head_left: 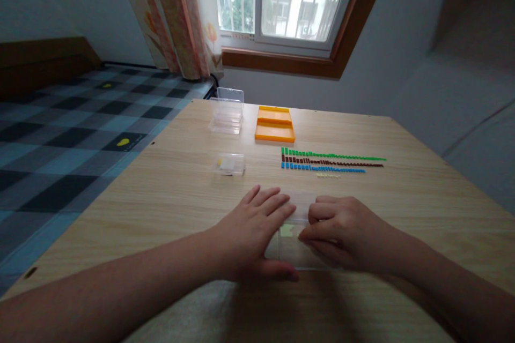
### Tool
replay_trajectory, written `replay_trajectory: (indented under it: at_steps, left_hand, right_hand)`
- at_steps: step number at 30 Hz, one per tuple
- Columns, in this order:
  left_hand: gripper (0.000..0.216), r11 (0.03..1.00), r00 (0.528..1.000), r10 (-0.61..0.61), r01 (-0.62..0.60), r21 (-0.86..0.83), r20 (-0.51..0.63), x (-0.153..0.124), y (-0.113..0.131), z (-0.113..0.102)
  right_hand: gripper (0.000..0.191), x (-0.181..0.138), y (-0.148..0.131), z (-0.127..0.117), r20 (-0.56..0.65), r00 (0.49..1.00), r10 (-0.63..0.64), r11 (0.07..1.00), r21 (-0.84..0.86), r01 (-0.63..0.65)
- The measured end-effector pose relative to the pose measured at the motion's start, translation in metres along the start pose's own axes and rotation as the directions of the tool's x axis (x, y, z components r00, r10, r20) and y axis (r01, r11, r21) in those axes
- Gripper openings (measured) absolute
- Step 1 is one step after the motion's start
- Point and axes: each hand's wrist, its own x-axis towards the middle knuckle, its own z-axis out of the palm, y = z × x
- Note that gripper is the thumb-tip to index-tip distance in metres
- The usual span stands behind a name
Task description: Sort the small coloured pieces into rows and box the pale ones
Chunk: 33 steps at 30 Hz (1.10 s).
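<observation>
A clear plastic box [295,249] lies on the wooden table [169,198] close to me, with a small pale green piece [287,230] inside. My left hand [251,230] rests on the box's left side, fingers stretched over its top and thumb along its near edge. My right hand [341,233] is curled at the box's right side, its fingertips pinched together over the box near the green piece. What the pinch holds is too small to see.
Farther back lie rows of small green [332,155], brown [330,162] and blue [322,168] pieces, an orange tray [274,124], a small clear box [229,164] and a larger clear box [226,112]. A bed with a checked cover [60,134] stands left.
</observation>
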Motion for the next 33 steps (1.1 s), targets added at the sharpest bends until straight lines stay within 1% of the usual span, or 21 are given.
replay_trajectory:
  at_steps: [5,11,15,26,33]
  left_hand:
    - [0.101,1.0,0.999,0.014,-0.015,-0.019,-0.044,0.0,-0.001,0.003]
    - [0.1,1.0,0.999,0.018,-0.018,-0.019,-0.036,0.0,0.0,0.002]
    - [0.1,1.0,0.999,0.019,-0.02,-0.021,-0.048,0.0,-0.001,0.003]
    - [0.102,1.0,1.0,0.009,-0.009,0.015,-0.011,0.0,0.001,0.0]
    - [0.101,1.0,1.0,0.009,-0.009,0.017,-0.018,0.001,0.001,0.001]
  right_hand:
    - [0.024,0.001,-0.001,0.0,-0.017,1.0,0.001,1.0,-0.024,-0.001]
    - [0.025,0.003,-0.004,0.004,-0.039,0.999,-0.018,0.998,-0.062,0.015]
    - [0.026,0.003,-0.003,0.007,-0.054,0.998,-0.022,0.998,-0.062,0.018]
    - [0.025,0.003,-0.001,0.01,-0.067,0.997,-0.039,0.998,-0.043,0.036]
    - [0.023,0.004,0.001,0.012,-0.078,0.996,-0.051,0.998,-0.045,0.047]
